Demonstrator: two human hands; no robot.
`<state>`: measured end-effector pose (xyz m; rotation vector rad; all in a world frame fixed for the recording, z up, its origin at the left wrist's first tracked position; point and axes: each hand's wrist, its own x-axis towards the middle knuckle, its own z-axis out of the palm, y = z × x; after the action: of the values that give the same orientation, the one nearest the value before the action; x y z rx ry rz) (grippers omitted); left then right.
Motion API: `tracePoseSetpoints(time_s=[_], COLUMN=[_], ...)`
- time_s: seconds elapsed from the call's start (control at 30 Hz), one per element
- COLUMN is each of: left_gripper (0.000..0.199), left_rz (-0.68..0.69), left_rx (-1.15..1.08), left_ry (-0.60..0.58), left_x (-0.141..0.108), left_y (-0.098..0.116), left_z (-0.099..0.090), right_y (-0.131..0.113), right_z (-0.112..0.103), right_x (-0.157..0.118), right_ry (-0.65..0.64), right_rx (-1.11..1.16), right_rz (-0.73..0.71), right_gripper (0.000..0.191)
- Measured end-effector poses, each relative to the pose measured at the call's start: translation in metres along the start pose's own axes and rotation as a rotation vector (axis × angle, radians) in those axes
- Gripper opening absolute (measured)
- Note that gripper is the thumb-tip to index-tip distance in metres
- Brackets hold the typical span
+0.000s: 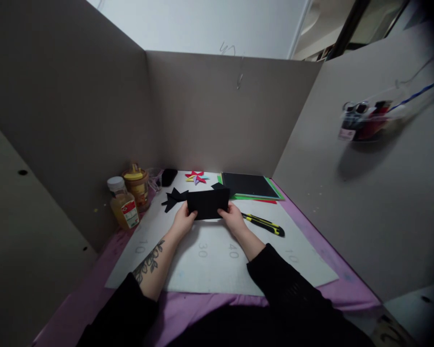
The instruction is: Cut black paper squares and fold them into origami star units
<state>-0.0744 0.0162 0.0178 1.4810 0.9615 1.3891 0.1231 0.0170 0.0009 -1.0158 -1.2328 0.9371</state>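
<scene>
1. From my remote seat I watch the left hand (183,220) pinch the near left corner of a black paper sheet (208,203); the thumb lies on the near face, pointing inward, while the fingers behind are mostly hidden.
2. I see the right hand (233,218) mirror it, gripping the near right corner; its thumb also lies on the face; the sheet spans the gap between both hands, its face turned toward my camera, above a white board (217,274).
3. Both forearms reach forward and converge on the sheet; the left one bears a leafy tattoo (150,262), its black sleeve (121,308) pushed back farther than the right one.
4. Just beside the right hand I find a black-and-yellow utility knife (265,224) lying slantwise; beyond the left hand lies a pointed black paper shape (174,197).
5. Farther back sit a multicoloured paper star (196,177) and, to its right, a stack of sheets (251,185), black on top with green edges.
6. Left of the board stand a bottle (124,205) and a yellow-topped jar (137,188); purple cloth (186,308) shows under the board; grey panels (235,115) enclose everything.
</scene>
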Motion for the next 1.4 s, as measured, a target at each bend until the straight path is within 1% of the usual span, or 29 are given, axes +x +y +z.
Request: tracePoseSetpoints(time_s=[0.07,0.1,0.2,0.27,0.37,0.5,0.6,0.67,0.8,0.9,0.97,1.03,1.1,1.17,1.2,1.3,1.4], left_gripper=[0.042,0.043,0.045,0.046,0.046,0.045,0.044,0.043,0.042,0.045,0.048,0.049,0.048,0.047,0.046,0.042,0.040], left_rz=[0.055,0.067,0.050,0.041,0.036,0.032,0.023,0.005,-0.082,-0.152,-0.188,-0.220,-0.241,-0.263,-0.281,-0.342,-0.361], left_rx=[0.102,0.147,0.215,0.233,0.254,0.245,0.218,0.160,-0.025,-0.150,-0.219,-0.276,-0.324,-0.351,-0.357,-0.354,-0.340], left_ry=[0.067,0.088,0.083,0.061,0.047,0.054,0.058,0.048,0.002,-0.042,-0.054,-0.049,-0.038,-0.043,-0.057,-0.147,-0.215], left_x=[0.001,0.000,-0.002,-0.003,-0.005,-0.004,-0.002,0.000,0.002,0.001,0.000,0.000,-0.001,-0.003,-0.004,-0.009,-0.014], left_y=[0.001,0.001,0.001,0.000,-0.001,-0.003,-0.005,-0.008,-0.012,-0.009,-0.006,-0.002,0.002,0.009,0.013,0.025,0.032], left_z=[0.000,0.000,0.003,0.004,0.006,0.005,0.003,0.001,-0.001,-0.001,0.000,0.000,0.000,-0.001,-0.002,-0.001,0.002], right_y=[0.006,0.008,0.009,0.007,0.005,0.011,0.015,0.014,0.006,-0.001,-0.004,-0.008,-0.014,-0.023,-0.028,-0.044,-0.057], right_z=[0.002,0.003,0.007,0.008,0.008,0.006,0.004,0.003,0.001,0.001,0.002,0.004,0.005,0.005,0.004,-0.004,-0.017], right_x=[-0.001,-0.002,-0.004,-0.005,-0.006,-0.004,-0.003,-0.002,-0.003,-0.004,-0.006,-0.008,-0.010,-0.010,-0.010,-0.003,0.007], right_ry=[-0.025,-0.013,0.086,0.119,0.124,0.115,0.078,0.042,0.003,-0.003,-0.018,-0.030,-0.021,0.012,0.027,0.033,-0.002], right_rx=[-0.037,-0.048,-0.075,-0.101,-0.124,-0.119,-0.098,-0.069,-0.020,0.005,0.046,0.102,0.139,0.140,0.135,0.138,0.104], right_rz=[0.026,0.029,-0.009,-0.028,-0.011,0.000,-0.006,-0.007,-0.005,0.007,0.017,0.039,0.046,0.019,0.000,0.000,0.061], right_gripper=[0.030,0.034,0.047,0.052,0.049,0.045,0.043,0.040,0.037,0.036,0.039,0.048,0.062,0.073,0.075,0.069,0.051])
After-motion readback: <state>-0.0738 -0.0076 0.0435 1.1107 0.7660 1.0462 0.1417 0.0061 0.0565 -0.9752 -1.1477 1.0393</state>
